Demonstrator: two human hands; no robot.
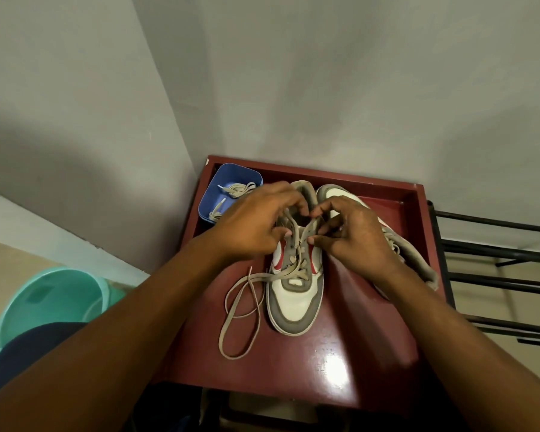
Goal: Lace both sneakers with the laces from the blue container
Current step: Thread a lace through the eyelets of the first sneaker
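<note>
Grey corner walls behind, red-brown tabletop (325,353) w/ raised rim in front. Blue container (231,170) sits at the far-left corner, w/ a spare lace (238,190) bundled inside. Two sneakers lie side by side mid-tabletop: the near sneaker (293,307) has its toe toward the person. The second sneaker (340,192) is just right of it, partly hidden under the right hand, no lace seen on it.

Working lace (243,280) crosses the near sneaker's lower eyelets; one long end loops loose on the tabletop at left. Left hand (256,219): grip closed, pinching a lace strand by the upper eyelets. Right hand (356,235): grip closed on that shoe's eyelet edge, as far as visible.

Step, prob.: threading upper eyelets of shoe no. 1, approx. halfway up it. Next needs: tip fed through the next hole, slack pulled even, then the spare lace fetched for shoe no. 2.
</note>
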